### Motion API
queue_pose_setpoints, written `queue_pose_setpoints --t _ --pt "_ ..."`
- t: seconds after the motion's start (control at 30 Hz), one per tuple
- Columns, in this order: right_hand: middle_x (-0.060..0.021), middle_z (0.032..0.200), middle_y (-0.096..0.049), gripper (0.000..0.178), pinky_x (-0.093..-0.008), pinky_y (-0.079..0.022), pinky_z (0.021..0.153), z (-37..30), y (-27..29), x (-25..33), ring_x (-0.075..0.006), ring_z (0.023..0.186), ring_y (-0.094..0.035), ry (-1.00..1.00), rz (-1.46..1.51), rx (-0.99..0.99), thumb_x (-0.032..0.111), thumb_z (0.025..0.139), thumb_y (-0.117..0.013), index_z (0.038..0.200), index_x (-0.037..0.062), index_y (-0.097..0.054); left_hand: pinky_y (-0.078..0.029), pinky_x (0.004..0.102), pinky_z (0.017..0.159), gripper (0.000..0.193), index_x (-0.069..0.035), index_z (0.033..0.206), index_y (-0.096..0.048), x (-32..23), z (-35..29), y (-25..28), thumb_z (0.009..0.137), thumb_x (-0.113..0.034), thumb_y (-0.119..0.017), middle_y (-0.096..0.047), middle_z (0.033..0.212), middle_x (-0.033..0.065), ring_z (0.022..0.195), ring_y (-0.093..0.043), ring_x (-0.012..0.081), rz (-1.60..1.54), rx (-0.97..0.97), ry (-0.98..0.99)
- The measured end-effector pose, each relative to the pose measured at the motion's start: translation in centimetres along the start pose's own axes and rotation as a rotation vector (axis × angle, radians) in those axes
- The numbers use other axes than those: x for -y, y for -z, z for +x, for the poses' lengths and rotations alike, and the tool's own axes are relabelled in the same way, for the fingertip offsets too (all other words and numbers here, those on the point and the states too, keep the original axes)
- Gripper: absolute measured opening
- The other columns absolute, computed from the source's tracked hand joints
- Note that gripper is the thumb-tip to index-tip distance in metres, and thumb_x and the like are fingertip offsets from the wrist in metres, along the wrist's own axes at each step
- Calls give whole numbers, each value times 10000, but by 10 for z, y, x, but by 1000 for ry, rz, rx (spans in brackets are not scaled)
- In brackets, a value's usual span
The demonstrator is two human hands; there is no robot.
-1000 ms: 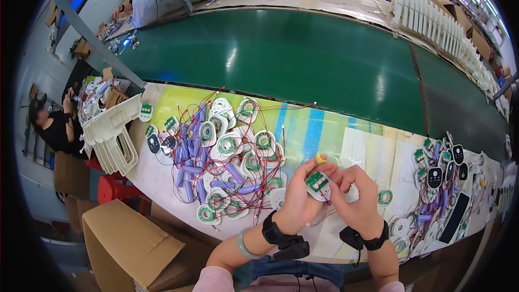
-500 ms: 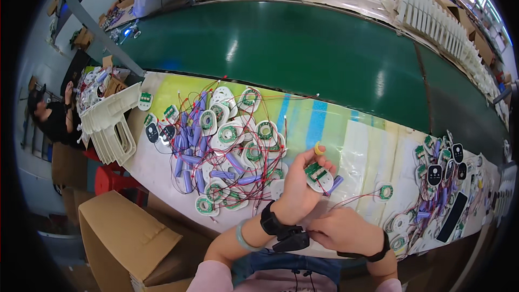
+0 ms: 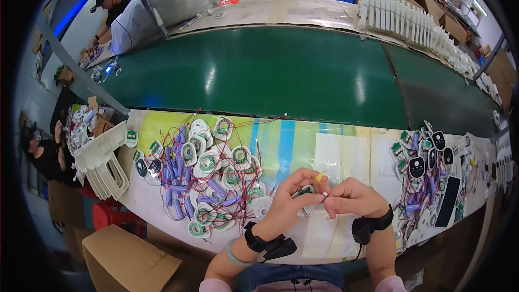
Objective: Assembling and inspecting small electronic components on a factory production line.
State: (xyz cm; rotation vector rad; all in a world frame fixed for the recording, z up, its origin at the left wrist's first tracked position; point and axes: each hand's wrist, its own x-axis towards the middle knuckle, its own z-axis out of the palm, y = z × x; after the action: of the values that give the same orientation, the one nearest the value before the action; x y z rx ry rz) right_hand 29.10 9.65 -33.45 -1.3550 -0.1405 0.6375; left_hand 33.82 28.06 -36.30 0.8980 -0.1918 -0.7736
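My left hand [image 3: 285, 205] is closed around a small white oval housing with a green circuit board [image 3: 304, 191], mostly covered by the fingers. A yellow cover [image 3: 320, 177] sits on one of its fingertips. Held right against the housing, my right hand [image 3: 354, 197] pinches a tiny white wire connector [image 3: 325, 195] between thumb and finger. Left of my hands spreads a tangled pile of white housings with green ring boards [image 3: 207, 163], red wires and purple cylindrical cells [image 3: 174, 188]. Whatever hangs below the two hands is hard to make out.
At the right lies another heap of housings with black display faces [image 3: 417, 167], beside a black slab [image 3: 448, 201]. White plastic frames [image 3: 100, 162] stand at the left. A green conveyor belt [image 3: 281, 70] runs beyond the table. An open cardboard box [image 3: 130, 259] and red stool [image 3: 111, 215] are at lower left.
My right hand has risen to meet the left, its fingertips now at the housing. The left hand has turned the housing so the board shows less. The view has tilted up, revealing people across the belt.
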Motion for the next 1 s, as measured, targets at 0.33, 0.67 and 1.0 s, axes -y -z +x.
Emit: queue_pose_setpoints --t 0.33,0.67,1.0 --pt "-26 796 -564 172 -187 -437 615 24 -24 -17 -71 732 -544 382 40 -539 -27 809 -645 914 24 -518 -465 238 783 203 -14 1008 -535 7 -3 2 827 20 -619 -624 976 72 868 -575 97 107 -226 -269" --pt "-87 865 -603 230 -239 -471 649 36 -38 -35 -129 769 -585 714 -287 -892 -80 745 -647 910 8 -514 -449 263 817 172 -21 898 -549 8 -1 0 778 48 -650 -627 932 81 906 -592 137 264 -284 -317" --pt "-94 793 -615 254 -257 -457 619 37 -35 -34 -171 703 -572 859 -529 -909 -92 691 -657 874 24 -525 -448 263 816 133 -17 898 -557 5 0 2 794 19 -631 -621 958 89 901 -585 136 303 -272 -288"
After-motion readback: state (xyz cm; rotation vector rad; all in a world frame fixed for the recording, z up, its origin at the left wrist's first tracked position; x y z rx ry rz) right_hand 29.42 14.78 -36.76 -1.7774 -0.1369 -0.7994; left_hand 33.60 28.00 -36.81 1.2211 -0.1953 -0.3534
